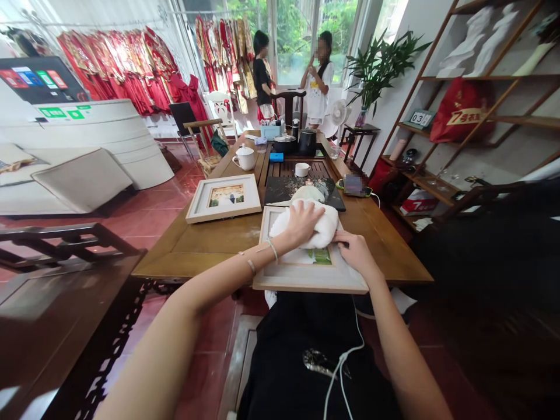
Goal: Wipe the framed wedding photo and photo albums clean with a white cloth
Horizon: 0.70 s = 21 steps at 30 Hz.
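Note:
A white picture frame [306,277] lies flat at the near edge of the wooden table [210,242], overhanging it toward me. My left hand [301,223] presses a white cloth [326,228] down on the frame's glass, fingers curled over the cloth. My right hand [357,252] rests on the frame's right side, fingers closed against the cloth's edge and the frame. Part of a green photo shows under the cloth.
A second white frame [224,198] lies to the left. A dark frame [301,189], white cup [301,169], teapot [245,157] and tea tray stand farther back. A phone [353,184] lies right. Two people stand by the window. Shelves stand at right, a dark chair at left.

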{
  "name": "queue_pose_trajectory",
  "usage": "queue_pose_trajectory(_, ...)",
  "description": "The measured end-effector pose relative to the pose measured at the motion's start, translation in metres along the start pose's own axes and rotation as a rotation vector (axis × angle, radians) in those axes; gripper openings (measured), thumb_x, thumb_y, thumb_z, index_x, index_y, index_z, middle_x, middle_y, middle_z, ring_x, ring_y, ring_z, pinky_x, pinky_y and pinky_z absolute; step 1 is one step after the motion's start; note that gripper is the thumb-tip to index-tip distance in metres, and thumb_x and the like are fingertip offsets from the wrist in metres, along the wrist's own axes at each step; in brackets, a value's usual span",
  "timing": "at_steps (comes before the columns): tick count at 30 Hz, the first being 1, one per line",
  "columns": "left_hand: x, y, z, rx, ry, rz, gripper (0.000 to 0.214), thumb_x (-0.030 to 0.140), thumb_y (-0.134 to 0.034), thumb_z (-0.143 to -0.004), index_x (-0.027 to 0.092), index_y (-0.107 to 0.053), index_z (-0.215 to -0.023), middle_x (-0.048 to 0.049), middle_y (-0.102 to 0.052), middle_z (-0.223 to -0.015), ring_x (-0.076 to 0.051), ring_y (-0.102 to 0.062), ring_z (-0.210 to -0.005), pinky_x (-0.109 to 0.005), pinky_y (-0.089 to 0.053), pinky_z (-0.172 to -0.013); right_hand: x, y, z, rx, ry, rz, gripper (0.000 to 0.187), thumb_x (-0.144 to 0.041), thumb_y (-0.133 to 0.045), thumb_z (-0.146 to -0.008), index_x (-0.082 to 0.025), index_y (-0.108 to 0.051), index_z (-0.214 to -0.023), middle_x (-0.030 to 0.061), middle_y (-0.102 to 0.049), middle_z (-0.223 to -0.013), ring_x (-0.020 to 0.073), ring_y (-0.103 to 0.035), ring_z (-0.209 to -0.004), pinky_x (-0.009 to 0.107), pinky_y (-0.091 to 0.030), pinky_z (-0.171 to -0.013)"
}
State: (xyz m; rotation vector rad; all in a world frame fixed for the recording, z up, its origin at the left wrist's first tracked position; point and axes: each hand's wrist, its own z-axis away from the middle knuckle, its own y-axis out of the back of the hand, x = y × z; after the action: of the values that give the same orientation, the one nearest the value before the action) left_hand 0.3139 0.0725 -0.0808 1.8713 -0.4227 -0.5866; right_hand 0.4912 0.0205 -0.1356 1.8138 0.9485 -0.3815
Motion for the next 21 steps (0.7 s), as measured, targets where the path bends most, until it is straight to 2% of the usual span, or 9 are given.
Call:
queue_pose_trajectory(4,-0.002,-0.006,-0.019,-0.003,-0.132,0.063,0.036,0.015,-0.040,-0.090,0.027,-0.054,-0.121,-0.0088,-0.055,-0.122,-0.030,-0.044,-0.109,-0.047,-0.038,-0.086,-0.001,0.001,0.000,-0.008,-0.001,0.020,0.043,-0.001,-0.043,-0.069,-0.021,-0.077,-0.085,0.0033,-0.076,-0.097,0.0196,-0.069,-0.093,0.028,-0.051,-0.086)
queue_pose_trajectory(7,-0.008,-0.007,-0.019,-0.094,-0.193,0.151,0.043,0.016,-0.043,-0.089,0.031,-0.053,-0.127,-0.0037,-0.052,-0.135,-0.031,-0.045,-0.112,-0.047,-0.041,-0.087,-0.001,0.000,0.000,-0.005,0.000,0.022,0.042,-0.001,-0.043,-0.068,-0.021,-0.077,-0.084,0.0035,-0.076,-0.093,0.0198,-0.069,-0.091,0.028,-0.051,-0.085)
queue_pose_trajectory(12,-0.014,0.006,0.007,-0.244,-0.149,0.253,0.056,0.009,-0.047,-0.079,0.029,-0.054,-0.131,-0.0013,-0.047,-0.144,-0.032,-0.042,-0.121,-0.046,-0.048,-0.085,-0.002,-0.001,0.000,0.010,0.000,0.039,0.039,-0.002,-0.041,-0.067,-0.020,-0.075,-0.076,0.0053,-0.076,-0.089,0.0211,-0.069,-0.083,0.028,-0.050,-0.077)
queue_pose_trajectory(16,-0.014,0.021,0.034,-0.328,-0.152,0.333,0.061,0.007,-0.048,-0.075,0.030,-0.053,-0.132,0.0021,-0.044,-0.146,-0.032,-0.041,-0.125,-0.047,-0.047,-0.090,-0.001,-0.002,0.000,-0.001,-0.006,0.047,0.034,-0.002,-0.041,-0.065,-0.019,-0.070,-0.062,0.0067,-0.075,-0.081,0.0204,-0.068,-0.074,0.026,-0.049,-0.069)
queue_pose_trajectory(18,-0.012,0.026,0.045,-0.356,-0.208,0.386,0.058,0.009,-0.051,-0.075,0.031,-0.055,-0.129,0.0040,-0.046,-0.145,-0.031,-0.041,-0.126,-0.046,-0.045,-0.095,-0.001,-0.001,0.001,-0.003,-0.039,0.024,0.031,-0.003,-0.043,-0.064,-0.018,-0.070,-0.063,0.0078,-0.075,-0.081,0.0213,-0.068,-0.073,0.026,-0.049,-0.067)
queue_pose_trajectory(21,-0.008,0.030,0.058,-0.359,-0.358,0.453,0.051,0.015,-0.054,-0.078,0.035,-0.057,-0.125,0.0064,-0.047,-0.144,-0.029,-0.040,-0.128,-0.046,-0.041,-0.100,-0.003,0.000,0.003,-0.009,-0.075,-0.085,0.027,-0.007,-0.049,-0.068,-0.017,-0.073,-0.075,0.0093,-0.076,-0.090,0.0241,-0.068,-0.080,0.027,-0.051,-0.070)
